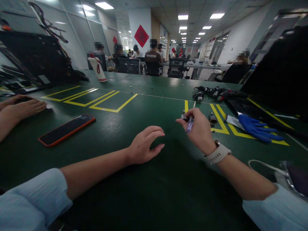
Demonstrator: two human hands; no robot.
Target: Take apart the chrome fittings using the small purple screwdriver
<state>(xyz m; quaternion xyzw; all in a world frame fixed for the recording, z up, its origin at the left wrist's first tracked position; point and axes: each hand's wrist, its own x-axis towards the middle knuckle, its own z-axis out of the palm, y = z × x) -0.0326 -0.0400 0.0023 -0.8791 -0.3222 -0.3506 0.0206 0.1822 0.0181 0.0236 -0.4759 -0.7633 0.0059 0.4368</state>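
Observation:
My left hand point(146, 146) is a little above or resting on the green table point(115, 183), its fingers curved and the thumb apart, with nothing in it. To its right, my right hand point(199, 128) is closed on a small object with a clear purple part point(190, 124) and a dark end. The fingers cover much of that object, so its exact kind is not plain. A grey watch point(218, 153) is on my right wrist. Close behind the right hand stands a small metal cylinder point(213, 119) beside yellow tape marks point(219, 130).
At left lie a phone in an orange case point(67, 129) and another person's hand point(26, 106). A white bottle point(98, 69) stands at the far edge. Dark cabled parts point(199, 95) and a blue glove point(257, 127) are at right, with a cabled phone point(298, 179) nearer me.

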